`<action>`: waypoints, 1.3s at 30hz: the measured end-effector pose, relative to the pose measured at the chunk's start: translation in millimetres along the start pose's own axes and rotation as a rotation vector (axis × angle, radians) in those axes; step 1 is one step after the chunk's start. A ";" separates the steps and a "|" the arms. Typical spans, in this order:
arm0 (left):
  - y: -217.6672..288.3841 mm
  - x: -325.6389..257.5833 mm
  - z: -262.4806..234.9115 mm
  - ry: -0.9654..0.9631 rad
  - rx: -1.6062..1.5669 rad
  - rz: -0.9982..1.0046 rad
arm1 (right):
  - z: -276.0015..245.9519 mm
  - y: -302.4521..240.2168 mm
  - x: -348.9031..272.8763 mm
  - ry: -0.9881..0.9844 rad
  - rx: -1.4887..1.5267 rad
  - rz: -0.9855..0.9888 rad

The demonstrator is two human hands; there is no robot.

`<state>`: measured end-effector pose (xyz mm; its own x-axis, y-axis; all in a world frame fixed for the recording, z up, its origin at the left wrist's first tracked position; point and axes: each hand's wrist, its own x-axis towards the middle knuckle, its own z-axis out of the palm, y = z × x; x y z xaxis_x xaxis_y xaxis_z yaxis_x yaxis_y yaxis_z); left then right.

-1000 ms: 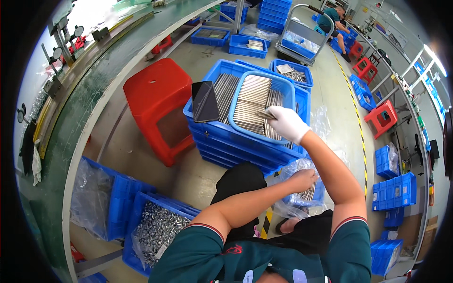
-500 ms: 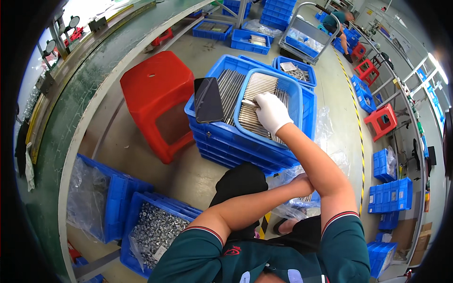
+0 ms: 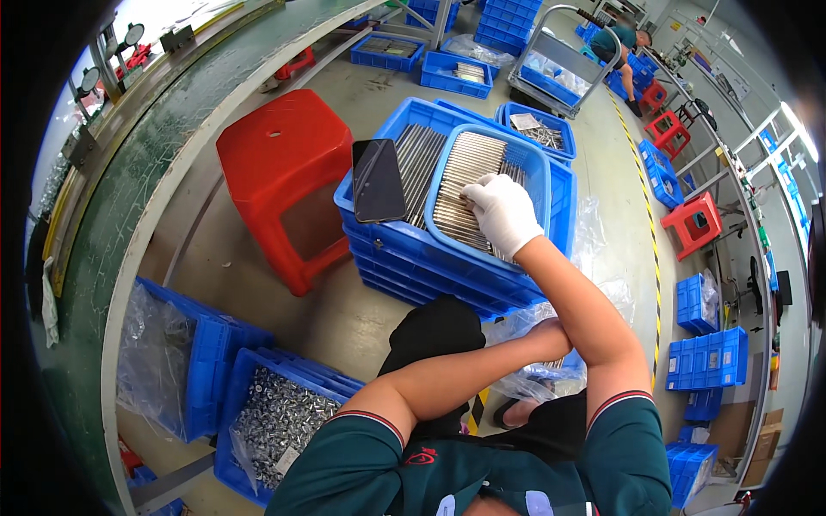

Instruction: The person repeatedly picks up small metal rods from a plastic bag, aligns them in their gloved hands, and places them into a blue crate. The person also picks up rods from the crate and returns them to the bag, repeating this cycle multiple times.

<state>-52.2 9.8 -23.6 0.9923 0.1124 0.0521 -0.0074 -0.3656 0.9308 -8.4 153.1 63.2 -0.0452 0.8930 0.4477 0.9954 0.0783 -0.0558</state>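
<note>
Light-blue tub [image 3: 539, 175]: centre stage, perched on top of the stacked blue crates [image 3: 413, 277].
Metal rods [image 3: 469, 163]: right there inside the tub, bright, lined up side by side, with more along its right wall.
Right hand [image 3: 506, 217]: white-gloved, down over the rods in the tub; bent well inward at the fingers, close together at the tips; pinching a rod or only touching, cannot tell.
Left hand [image 3: 551, 340]: bare, on the near side of the tub, tucked behind the right forearm [image 3: 575, 292]; hidden at the fingers, so cannot tell how far open or whether holding anything.
Black phone [image 3: 379, 182]: just left of the tub, lying at the crate's edge.
Darker rods [image 3: 419, 150]: laid between tub and phone.
Red stool [image 3: 280, 146]: farther left of the tub, upright.
Small metal parts [image 3: 284, 417]: heaped to the near left of the tub.
Clear plastic [image 3: 589, 245]: crumpled, right of the tub.
Trolley [image 3: 544, 104]: beyond the tub.
Co-worker [image 3: 621, 43]: way beyond the tub, off right, bending forward.
</note>
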 end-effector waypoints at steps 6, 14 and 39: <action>-4.8 4.7 5.5 -0.018 0.017 -0.007 | 6.0 9.3 3.8 0.019 -0.002 -0.032; -11.4 5.1 11.6 0.038 0.048 0.080 | -2.9 6.5 3.7 -0.006 0.060 -0.029; 14.6 -7.7 -11.0 -0.102 0.026 -0.092 | -10.8 37.6 -19.8 -0.388 -0.168 0.277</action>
<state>-61.3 13.8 -6.4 0.9961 0.0520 -0.0711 0.0856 -0.3817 0.9203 30.8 133.6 61.9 0.2259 0.9716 0.0703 0.9730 -0.2286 0.0329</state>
